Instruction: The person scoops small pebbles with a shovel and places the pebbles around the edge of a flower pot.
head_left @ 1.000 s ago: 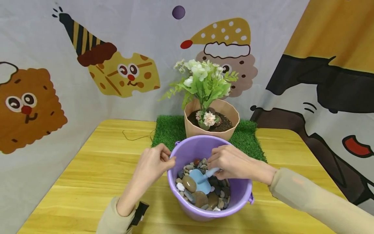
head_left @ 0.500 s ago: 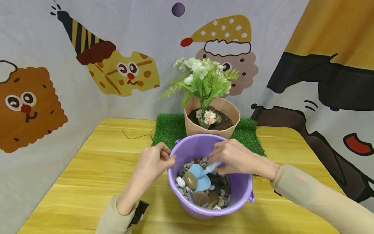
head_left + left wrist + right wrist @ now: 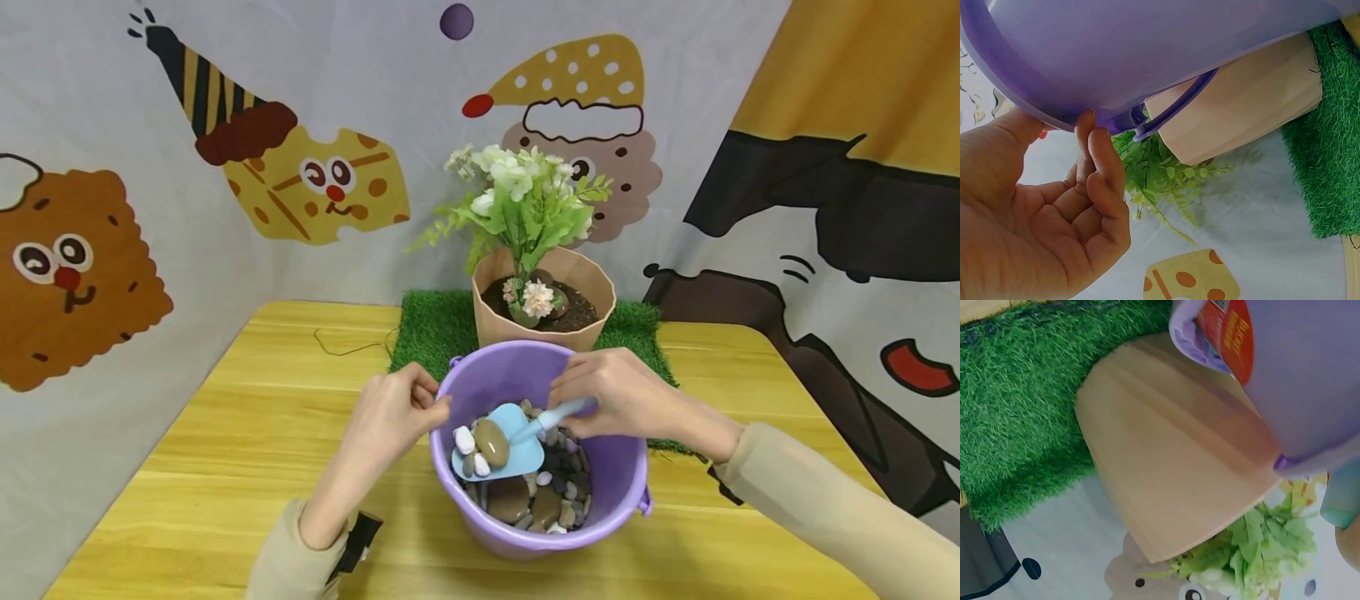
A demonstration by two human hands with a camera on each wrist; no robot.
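My left hand point(image 3: 393, 417) pinches the left rim of a purple bucket point(image 3: 480, 533) between thumb and fingers; the left wrist view shows the thumb inside the rim line and fingertips against the outer wall of the bucket point(image 3: 1147, 50). My right hand point(image 3: 618, 392) grips the handle of a light blue toy shovel point(image 3: 528, 454) over the bucket. On its blade lie a large brown pebble point(image 3: 491, 442), white pebbles point(image 3: 464, 440) and a small grey one. Below the blade, many dark and brown stones point(image 3: 546, 504) cover the bucket's bottom. In the right wrist view only the handle end point(image 3: 1340, 499) and a fingertip show.
Behind the bucket a peach flowerpot point(image 3: 540, 333) holds dark soil, stones and white flowers point(image 3: 517, 179) with green leaves. It stands on a green turf mat point(image 3: 431, 329). A thin dark wire point(image 3: 341, 354) lies on the wooden table point(image 3: 247, 433). A printed cloth point(image 3: 450, 100) hangs behind.
My right hand has moved up and to the right. The shovel blade has come up from among the stones, with the brown pebble and white ones on it. My left hand stays at the rim.
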